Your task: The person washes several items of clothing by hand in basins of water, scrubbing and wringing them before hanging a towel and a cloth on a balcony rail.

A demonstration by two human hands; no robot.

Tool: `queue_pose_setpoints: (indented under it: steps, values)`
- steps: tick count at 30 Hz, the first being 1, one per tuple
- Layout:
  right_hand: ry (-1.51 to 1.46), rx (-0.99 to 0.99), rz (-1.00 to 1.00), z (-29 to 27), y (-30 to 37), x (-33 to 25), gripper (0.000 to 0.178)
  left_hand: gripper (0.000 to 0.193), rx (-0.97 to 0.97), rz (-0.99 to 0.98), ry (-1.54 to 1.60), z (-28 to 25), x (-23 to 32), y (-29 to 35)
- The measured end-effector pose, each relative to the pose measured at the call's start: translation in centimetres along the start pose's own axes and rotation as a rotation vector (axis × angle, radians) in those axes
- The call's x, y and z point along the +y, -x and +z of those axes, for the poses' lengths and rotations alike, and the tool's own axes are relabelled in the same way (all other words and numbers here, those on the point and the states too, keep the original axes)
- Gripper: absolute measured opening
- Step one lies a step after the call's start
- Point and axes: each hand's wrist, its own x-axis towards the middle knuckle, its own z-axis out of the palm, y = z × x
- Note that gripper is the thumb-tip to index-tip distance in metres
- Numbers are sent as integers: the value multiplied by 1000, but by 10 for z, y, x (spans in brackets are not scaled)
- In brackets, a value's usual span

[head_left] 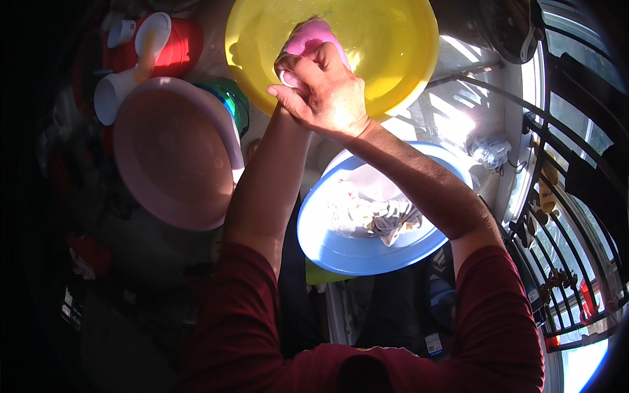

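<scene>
A wet-looking pink cloth (313, 36) is held over the yellow basin (400, 46) at the top of the view. My right hand (334, 95) crosses over my left wrist, its fingers curled and closed on the near end of the cloth. My left hand, at the end of its forearm (268, 164), is mostly hidden behind the right hand and the cloth, so its fingers do not show. The cloth's exact kind is unclear.
Below the crossed arms stands a light blue basin (341, 262) with white and grey cloth (393, 219) in it. A pink basin (173, 157) leans at the left, near a red container (187, 49) and a white cup (113, 98). Black railings (563, 249) line the right side.
</scene>
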Motion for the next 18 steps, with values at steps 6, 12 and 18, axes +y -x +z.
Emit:
queue_pose_setpoints:
  steps: [6, 12, 18]
  values:
    - [46, 30, 228, 9, -6, 37, 34, 33, 30, 247, -506, 10, -10, 0]
    - [48, -126, 612, -2, -24, 106, 45, 24, 531, 228, -384, 39, -34, -8]
    - [-254, -181, 493, 19, 4, 190, 48, 32, 782, 188, -1271, -12, 4, -18]
